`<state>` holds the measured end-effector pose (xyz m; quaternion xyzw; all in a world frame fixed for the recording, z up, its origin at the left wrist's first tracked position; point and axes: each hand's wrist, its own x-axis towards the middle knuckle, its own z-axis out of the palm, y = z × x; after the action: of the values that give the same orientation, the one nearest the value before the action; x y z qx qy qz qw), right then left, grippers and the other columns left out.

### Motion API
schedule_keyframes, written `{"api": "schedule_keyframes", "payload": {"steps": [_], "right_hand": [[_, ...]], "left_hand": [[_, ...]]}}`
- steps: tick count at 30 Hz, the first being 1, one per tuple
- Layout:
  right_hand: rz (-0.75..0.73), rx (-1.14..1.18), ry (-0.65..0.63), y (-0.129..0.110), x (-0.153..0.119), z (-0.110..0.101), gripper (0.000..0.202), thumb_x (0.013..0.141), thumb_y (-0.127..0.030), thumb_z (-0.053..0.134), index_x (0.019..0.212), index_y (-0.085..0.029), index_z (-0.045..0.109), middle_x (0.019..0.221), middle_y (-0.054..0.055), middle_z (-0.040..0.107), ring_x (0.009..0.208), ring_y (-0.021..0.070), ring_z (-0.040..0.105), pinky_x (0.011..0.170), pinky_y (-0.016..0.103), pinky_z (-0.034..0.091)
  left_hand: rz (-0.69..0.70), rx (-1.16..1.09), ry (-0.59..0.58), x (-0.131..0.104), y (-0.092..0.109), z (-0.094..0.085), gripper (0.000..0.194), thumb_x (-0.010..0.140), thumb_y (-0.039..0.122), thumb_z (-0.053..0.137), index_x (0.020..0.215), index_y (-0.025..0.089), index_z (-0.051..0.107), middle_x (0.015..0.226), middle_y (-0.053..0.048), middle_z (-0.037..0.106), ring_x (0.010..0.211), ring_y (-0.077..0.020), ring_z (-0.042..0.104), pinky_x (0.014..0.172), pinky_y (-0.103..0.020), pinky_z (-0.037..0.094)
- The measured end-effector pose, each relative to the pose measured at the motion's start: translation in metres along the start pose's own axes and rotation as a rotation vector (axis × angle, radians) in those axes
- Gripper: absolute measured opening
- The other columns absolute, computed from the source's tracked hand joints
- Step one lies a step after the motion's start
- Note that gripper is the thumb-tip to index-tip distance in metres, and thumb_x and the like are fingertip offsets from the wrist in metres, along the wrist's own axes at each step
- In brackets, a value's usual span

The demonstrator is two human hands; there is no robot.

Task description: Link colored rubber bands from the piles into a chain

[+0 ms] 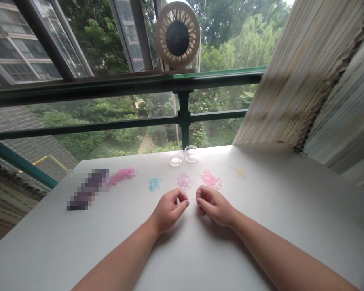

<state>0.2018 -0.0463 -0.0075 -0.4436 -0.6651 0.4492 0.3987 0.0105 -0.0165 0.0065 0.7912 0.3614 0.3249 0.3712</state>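
My left hand (170,209) and my right hand (214,206) rest close together on the white table (261,226), fingertips pinched and facing each other. A thin pale rubber band (192,199), barely visible, appears stretched between the two pinches. Just beyond the hands lie small heaps of tiny bands: blue (154,183), purple (184,180), pink (211,179) and yellow (239,172). The purple and pink heaps are nearest my fingers.
A small clear jar (191,153) and its lid (176,160) stand at the table's far edge. A pink woven strand (122,175) lies at the left beside a blurred dark object (87,189). Behind are a green window rail, a round fan (177,35) and a stacked wall at right.
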Motion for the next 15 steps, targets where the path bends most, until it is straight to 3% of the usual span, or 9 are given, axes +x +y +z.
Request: {"api": "schedule_keyframes", "payload": {"steps": [15], "right_hand": [[-0.038,-0.1,-0.032,-0.0037,0.0013,0.0012,0.006,0.078,-0.014,0.049,0.075,-0.018,0.047,0.062,-0.004,0.048,0.056,0.0092,0.044,0.053,0.022,0.035]], "left_hand": [[-0.022,0.065,-0.046,-0.0006,0.0006,0.003,0.011,0.077,0.026,0.057,0.083,0.017,0.06,0.079,-0.002,0.064,0.068,-0.0121,0.055,0.061,-0.023,0.041]]}}
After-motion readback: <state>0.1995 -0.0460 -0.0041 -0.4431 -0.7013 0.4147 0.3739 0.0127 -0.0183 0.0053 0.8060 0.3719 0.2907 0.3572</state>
